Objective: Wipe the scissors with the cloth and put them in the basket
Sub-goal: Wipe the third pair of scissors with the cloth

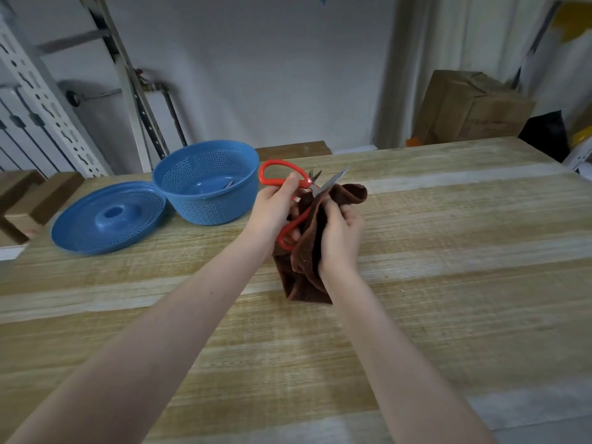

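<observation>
Wiping looks under way at mid-frame: your left hand [275,206] grips the red handles of the scissors [330,182] while your right hand [341,233] pinches the brown cloth [307,251] round a blade (tip showing), so the drop into the blue basket [205,203], just left, remains.

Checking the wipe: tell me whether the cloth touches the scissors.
Touching. The head view shows the cloth folded round a blade of the scissors, gripped by the right hand.
</observation>
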A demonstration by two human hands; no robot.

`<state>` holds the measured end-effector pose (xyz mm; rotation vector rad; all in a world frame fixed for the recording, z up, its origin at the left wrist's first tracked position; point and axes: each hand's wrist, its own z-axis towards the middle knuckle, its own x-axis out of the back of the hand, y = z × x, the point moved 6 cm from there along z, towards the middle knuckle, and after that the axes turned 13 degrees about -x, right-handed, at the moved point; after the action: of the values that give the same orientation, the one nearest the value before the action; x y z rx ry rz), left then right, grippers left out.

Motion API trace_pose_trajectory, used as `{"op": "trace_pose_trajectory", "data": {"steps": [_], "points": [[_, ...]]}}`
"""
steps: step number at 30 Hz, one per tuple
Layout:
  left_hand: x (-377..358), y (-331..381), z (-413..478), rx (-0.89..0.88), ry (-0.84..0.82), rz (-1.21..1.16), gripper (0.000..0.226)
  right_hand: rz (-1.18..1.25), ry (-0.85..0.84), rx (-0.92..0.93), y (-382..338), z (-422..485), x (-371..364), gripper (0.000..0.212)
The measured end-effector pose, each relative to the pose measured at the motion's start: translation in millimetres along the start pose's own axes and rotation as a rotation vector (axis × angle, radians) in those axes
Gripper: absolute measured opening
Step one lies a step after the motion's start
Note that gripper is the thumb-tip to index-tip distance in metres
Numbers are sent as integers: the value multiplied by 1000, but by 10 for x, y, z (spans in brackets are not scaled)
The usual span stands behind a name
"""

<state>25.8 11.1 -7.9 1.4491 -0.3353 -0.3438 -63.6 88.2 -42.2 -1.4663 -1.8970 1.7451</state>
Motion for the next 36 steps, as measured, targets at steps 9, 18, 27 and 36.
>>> {"op": "trace_pose_trajectory", "data": {"steps": [9,18,27,36], "points": [[-185,-54,-159,-258,148,47,46,172,18,-106,95,-16,-33,21],[-200,-63,-166,-341,227,29,37,121,-10,-82,70,-12,-77,21],[-197,-86,-239,-358,230,81,40,118,53,-198,65,82,-11,30],[-200,-118,-245,-306,212,46,42,124,49,-231,89,13,-16,22]]}}
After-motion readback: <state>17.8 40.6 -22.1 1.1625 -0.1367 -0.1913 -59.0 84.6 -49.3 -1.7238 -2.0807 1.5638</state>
